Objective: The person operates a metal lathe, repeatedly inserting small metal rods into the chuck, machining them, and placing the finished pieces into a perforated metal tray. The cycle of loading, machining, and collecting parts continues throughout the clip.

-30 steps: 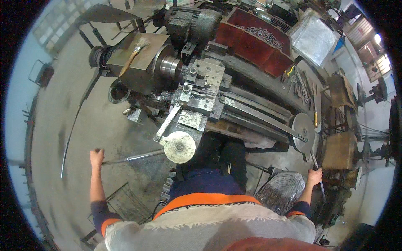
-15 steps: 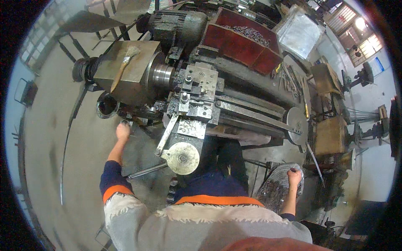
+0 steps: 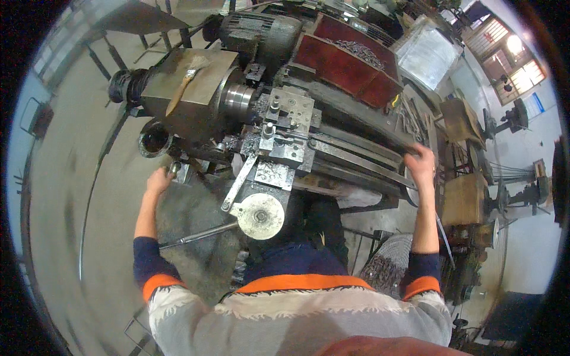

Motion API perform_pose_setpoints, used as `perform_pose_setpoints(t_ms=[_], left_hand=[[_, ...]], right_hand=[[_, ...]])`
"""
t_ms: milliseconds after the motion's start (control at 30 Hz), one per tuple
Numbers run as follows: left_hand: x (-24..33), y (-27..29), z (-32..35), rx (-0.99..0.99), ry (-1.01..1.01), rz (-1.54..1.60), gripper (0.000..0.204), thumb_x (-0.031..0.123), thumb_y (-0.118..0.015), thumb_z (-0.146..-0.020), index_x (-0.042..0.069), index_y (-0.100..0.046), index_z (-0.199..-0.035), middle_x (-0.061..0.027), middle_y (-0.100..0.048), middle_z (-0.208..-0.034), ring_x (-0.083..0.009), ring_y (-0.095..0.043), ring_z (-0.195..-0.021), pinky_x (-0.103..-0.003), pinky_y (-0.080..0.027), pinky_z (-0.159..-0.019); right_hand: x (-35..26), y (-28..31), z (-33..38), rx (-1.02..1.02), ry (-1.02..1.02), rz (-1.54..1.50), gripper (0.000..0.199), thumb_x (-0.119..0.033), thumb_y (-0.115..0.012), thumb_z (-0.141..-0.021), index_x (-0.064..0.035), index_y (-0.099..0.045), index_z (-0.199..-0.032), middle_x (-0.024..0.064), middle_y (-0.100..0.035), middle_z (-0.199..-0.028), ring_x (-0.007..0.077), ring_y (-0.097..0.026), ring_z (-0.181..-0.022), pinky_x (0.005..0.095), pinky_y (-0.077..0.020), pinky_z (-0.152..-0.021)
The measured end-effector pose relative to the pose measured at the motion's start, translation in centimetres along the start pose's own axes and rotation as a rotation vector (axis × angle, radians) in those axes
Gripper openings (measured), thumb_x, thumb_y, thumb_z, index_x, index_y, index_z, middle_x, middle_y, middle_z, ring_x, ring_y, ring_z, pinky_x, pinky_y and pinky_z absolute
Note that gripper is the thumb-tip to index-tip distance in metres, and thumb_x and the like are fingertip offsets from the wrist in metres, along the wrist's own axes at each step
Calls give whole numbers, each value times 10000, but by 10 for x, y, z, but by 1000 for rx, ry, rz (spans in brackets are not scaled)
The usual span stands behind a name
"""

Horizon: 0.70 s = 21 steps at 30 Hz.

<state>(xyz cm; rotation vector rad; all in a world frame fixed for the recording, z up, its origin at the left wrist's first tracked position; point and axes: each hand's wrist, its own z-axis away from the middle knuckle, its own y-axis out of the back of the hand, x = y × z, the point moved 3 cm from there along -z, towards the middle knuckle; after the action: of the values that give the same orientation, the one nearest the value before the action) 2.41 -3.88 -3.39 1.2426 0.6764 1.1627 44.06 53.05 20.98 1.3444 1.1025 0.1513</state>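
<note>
A greasy metal lathe stands before me, with its tool post (image 3: 283,142), long steel bar (image 3: 362,161) and round pale handwheel (image 3: 261,216). My left hand (image 3: 158,180) is closed at a small shiny lever knob (image 3: 175,168) below the headstock's left end. My right hand (image 3: 421,165) is over the round disc at the lathe's right end, its fingers curled and mostly hiding the disc. Whether they hold a small part or the disc's rim is hidden. The steel chuck (image 3: 238,98) has metal chips around it.
A wooden-handled brush (image 3: 183,89) lies on the headstock cover. Behind the lathe are a motor (image 3: 261,37) and a red tray (image 3: 341,71) with small metal parts. A woven sack (image 3: 389,261) of dark parts sits low at right. Hand tools (image 3: 412,115) lie beyond the bed.
My right hand has risen from the sack to the disc at the lathe's right end. My left hand has shifted slightly left. The view has tilted a little.
</note>
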Motion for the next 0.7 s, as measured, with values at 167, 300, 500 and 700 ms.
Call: perform_pose_setpoints(t_ms=[167,300,500,700], left_hand=[[-13,142,61,365,12,52,338,313,-579,-802,75,-586,-1043,-162,-627,-873,-317,-602,-809,-401,-466,-676],[-96,205,118,743,114,-90,350,341,-525,-846,75,-569,-1070,-150,-627,-868,-313,-605,-793,-394,-474,-676],[-167,149,155,623,420,-199,452,498,-571,-753,61,-587,-868,-153,-616,-815,-322,-599,-785,-418,-463,-665],[-130,158,153,438,629,-146,440,514,-539,-765,97,-612,-886,-136,-635,-834,-319,-611,-806,-407,-476,-683]], right_hand=[[-175,-86,-57,-166,646,-163,345,-163,-584,-582,-50,-659,-899,135,-629,-877,251,-589,-829,334,-444,-785],[-264,-159,-69,-430,594,-60,321,-204,-581,-573,-52,-678,-839,196,-626,-792,310,-611,-756,339,-484,-716],[-274,-221,-81,-458,507,79,307,-202,-577,-536,-32,-680,-770,184,-628,-703,293,-631,-688,342,-497,-692],[-276,-219,-79,-408,533,134,282,-219,-590,-552,-44,-680,-754,164,-629,-683,283,-632,-682,341,-493,-675]])
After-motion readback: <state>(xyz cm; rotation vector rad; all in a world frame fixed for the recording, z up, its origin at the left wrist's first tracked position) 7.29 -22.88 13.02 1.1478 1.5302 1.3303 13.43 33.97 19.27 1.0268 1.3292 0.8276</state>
